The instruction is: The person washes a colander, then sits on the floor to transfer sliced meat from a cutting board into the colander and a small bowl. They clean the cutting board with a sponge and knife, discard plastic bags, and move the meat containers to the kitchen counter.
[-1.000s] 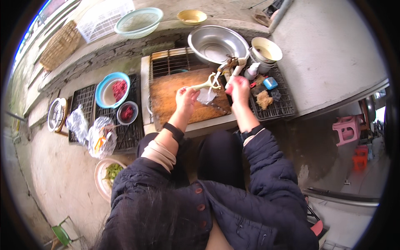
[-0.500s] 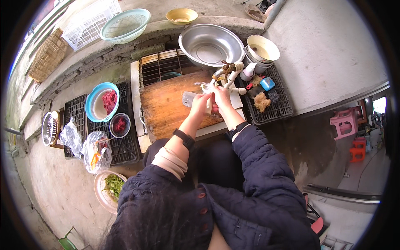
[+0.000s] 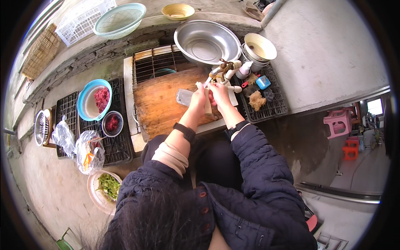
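Note:
Both my hands are together under the tap point(image 3: 216, 71), above the wooden cutting board point(image 3: 160, 100). My left hand point(image 3: 198, 99) is closed, with a small whitish bit at its fingertips that is too small to name. My right hand point(image 3: 219, 95) is closed beside it, fingers curled; what it holds is hidden. Left of my left hand shows a flat grey cleaver blade point(image 3: 183, 97) over the board. A pale, handle-like stick point(image 3: 208, 108) shows between my hands; whether it belongs to the blade, I cannot tell.
A metal basin point(image 3: 207, 41) stands behind the tap. To the right, a black crate point(image 3: 266, 109) bears a scrubber point(image 3: 257, 101) and a bottle point(image 3: 244, 71). At left are a blue basin point(image 3: 85, 102) with red food, a small bowl point(image 3: 112, 133) and plastic bags point(image 3: 90, 152).
My hands stay close together at the tap, with the fingers slightly shifted. More of the pale stick shows between them. The whole view has shifted a little.

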A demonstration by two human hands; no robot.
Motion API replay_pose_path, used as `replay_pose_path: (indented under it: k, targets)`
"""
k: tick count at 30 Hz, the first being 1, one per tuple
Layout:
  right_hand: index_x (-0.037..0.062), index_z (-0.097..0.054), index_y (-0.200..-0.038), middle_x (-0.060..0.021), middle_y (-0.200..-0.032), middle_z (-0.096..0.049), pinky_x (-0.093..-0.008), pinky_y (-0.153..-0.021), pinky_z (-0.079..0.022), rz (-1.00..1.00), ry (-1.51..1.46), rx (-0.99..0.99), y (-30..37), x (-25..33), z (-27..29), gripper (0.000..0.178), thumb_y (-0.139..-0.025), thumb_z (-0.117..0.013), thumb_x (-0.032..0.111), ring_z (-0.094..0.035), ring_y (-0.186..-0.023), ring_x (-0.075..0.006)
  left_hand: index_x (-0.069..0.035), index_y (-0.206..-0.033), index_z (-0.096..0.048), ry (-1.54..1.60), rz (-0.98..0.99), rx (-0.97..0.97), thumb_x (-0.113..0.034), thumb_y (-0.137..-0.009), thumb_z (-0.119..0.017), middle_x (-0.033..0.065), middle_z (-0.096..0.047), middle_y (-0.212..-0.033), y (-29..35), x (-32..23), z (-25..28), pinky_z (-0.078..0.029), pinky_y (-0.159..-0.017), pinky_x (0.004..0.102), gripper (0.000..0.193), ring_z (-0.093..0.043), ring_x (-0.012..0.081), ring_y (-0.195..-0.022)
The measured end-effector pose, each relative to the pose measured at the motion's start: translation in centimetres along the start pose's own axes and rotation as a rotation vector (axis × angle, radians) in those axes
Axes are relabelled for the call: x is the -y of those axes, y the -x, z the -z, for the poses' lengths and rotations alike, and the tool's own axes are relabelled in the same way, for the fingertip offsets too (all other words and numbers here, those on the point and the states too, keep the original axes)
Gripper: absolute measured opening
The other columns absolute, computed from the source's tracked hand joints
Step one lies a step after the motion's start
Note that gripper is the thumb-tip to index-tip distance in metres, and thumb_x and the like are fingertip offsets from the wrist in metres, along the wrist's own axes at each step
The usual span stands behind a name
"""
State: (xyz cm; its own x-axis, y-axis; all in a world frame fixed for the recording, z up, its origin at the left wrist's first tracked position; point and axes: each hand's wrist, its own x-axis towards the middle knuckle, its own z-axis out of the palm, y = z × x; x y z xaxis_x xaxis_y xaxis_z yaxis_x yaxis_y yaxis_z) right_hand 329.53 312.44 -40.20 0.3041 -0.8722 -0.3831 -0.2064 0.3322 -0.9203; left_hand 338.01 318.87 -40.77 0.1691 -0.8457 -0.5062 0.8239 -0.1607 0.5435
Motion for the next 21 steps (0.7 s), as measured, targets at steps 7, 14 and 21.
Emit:
replay_pose_path:
  k: [7,14,21]
  targets:
    - [0.0026,-0.063,-0.092,-0.0039,-0.073,-0.061,-0.027,-0.045,-0.05,-0.079,-0.119,0.049,1.0,0.5,0.3,0.026,-0.098,-0.053,0.026,-0.06,-0.055,-0.0136,-0.007,-0.087,-0.05,-0.114,0.148,0.109,-0.032,-0.1,-0.05,0.0007,-0.048,-0.067,-1.7,-1.3,1.7,-0.038,-0.043,0.0234,0.028,-0.043,0.0098,-0.052]
    - [0.0074,-0.06,-0.119,-0.0022,-0.108,-0.064,-0.0353,-0.084,-0.049,-0.092,0.162,0.16,4.3,2.2,2.9,0.034,-0.098,-0.054,0.033,-0.06,-0.101,-0.0141,-0.007,-0.093,-0.054,0.094,0.131,0.142,-0.026,-0.1,-0.054,0.0017,-0.05,-0.069,-3.1,-0.2,-0.4,-0.042,-0.05,0.0247,0.02,-0.043,0.012,-0.054]
    - [0.0048,-0.057,-0.13,-0.0049,-0.115,-0.063,-0.0287,-0.079,-0.05,0.036,0.203,0.097,5.2,2.5,3.7,0.04,-0.098,-0.056,0.028,-0.06,-0.101,-0.0133,-0.009,-0.084,-0.055,0.104,-0.027,0.274,-0.035,-0.097,-0.059,0.0021,-0.051,-0.068,-5.4,0.0,1.3,-0.053,-0.063,0.0336,0.029,-0.055,0.0165,-0.066]
